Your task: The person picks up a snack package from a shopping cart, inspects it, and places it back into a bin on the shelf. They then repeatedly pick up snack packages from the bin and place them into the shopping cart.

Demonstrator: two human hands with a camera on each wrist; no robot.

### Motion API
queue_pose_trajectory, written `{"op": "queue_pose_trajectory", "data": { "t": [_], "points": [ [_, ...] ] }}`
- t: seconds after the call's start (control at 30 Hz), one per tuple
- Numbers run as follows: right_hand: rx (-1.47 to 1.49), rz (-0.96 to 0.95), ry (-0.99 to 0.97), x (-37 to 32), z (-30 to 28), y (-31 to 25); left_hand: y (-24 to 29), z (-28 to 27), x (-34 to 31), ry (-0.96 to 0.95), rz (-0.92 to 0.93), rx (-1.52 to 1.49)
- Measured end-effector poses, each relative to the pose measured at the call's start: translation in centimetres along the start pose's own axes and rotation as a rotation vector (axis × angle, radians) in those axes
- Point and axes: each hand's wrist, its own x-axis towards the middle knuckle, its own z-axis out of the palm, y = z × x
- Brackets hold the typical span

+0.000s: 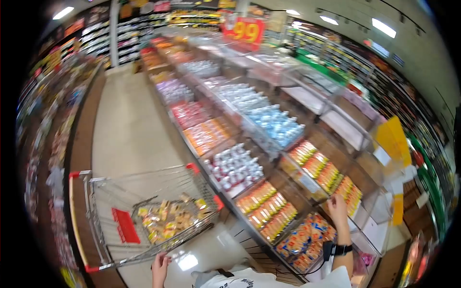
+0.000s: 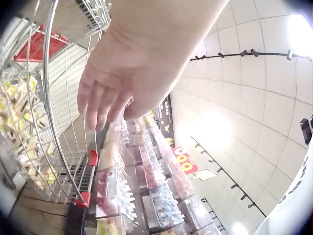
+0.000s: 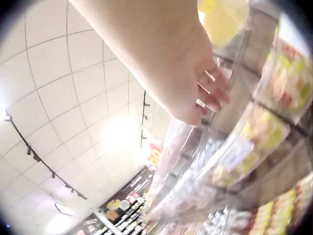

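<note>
My right hand point(image 1: 337, 206) reaches over the display, at the near edge of an upper bin of orange-and-yellow packets point(image 1: 348, 192). Nothing shows between its loosely bent fingers point(image 3: 212, 93) in the right wrist view. Down beside the shopping cart point(image 1: 153, 211), my left hand point(image 1: 161, 264) hangs with relaxed fingers, holding nothing. Its fingers point(image 2: 100, 105) droop next to the cart's wire side in the left wrist view. Many small yellow-and-brown packets point(image 1: 175, 218) lie loose in the cart.
Stepped clear-walled bins run along the right, with white-capped bottles point(image 1: 235, 165), blue bottles point(image 1: 276, 125) and orange bags point(image 1: 307, 242). A red price sign point(image 1: 244, 32) stands above them. Another shelf row point(image 1: 57, 125) borders the aisle floor point(image 1: 127, 115) on the left.
</note>
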Motion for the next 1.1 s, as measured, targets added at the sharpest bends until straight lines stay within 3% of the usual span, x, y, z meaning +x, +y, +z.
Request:
{"op": "queue_pose_trajectory", "data": {
  "t": [0.07, 0.13, 0.17, 0.2, 0.27, 0.43, 0.6, 0.73, 0.87, 0.93, 0.97, 1.07, 1.1],
  "points": [
    [0.21, 0.021, -0.175, -2.1, 3.7, -5.6, -0.4, -2.4, -0.2, 0.046, 0.036, 0.045],
    [0.261, -0.145, -0.364, -4.1, 7.2, -11.2, -2.2, -4.6, 0.1, 0.057, 0.037, 0.018],
    [0.348, -0.135, -0.579, -4.7, 8.2, -14.8, -2.1, -5.5, 0.1, 0.053, 0.058, 0.064],
    [0.372, -0.156, -0.661, -6.2, 11.2, -15.6, -1.4, -6.2, 0.1, 0.056, 0.075, 0.11],
    [0.487, -0.271, -0.77, -8.4, 15.6, -18.6, -1.0, -7.9, -0.6, 0.085, 0.068, 0.179],
    [0.548, -0.34, -1.034, -10.8, 23.2, -24.9, -2.6, -10.8, -0.1, 0.152, -0.021, 0.189],
    [0.61, -0.311, -1.093, -11.2, 33.0, -28.8, -4.8, -11.3, 2.1, 0.187, -0.106, 0.204],
    [0.64, -0.06, -1.386, -11.4, 43.7, -32.2, -4.9, -10.9, 5.9, 0.22, -0.232, 0.188],
    [0.287, -0.435, -1.324, -11.3, 54.8, -35.1, -4.7, -9.3, 9.9, 0.234, -0.295, 0.154],
    [0.128, -0.624, -1.266, -13.1, 62.1, -33.5, -5.9, -8.6, 11.8, 0.212, -0.31, 0.127],
    [0.117, -0.563, -1.355, -14.2, 65.6, -32.6, -6.6, -8.3, 12.9, 0.213, -0.348, 0.091],
    [-0.024, -0.209, -1.483, -12.8, 66.4, -35.6, -8.4, -7.5, 15.1, 0.211, -0.464, 0.07],
    [-0.1, -0.362, -1.554, -12.1, 66.9, -36.6, -8.8, -7.3, 15.7, 0.204, -0.495, 0.128]
  ]
}}
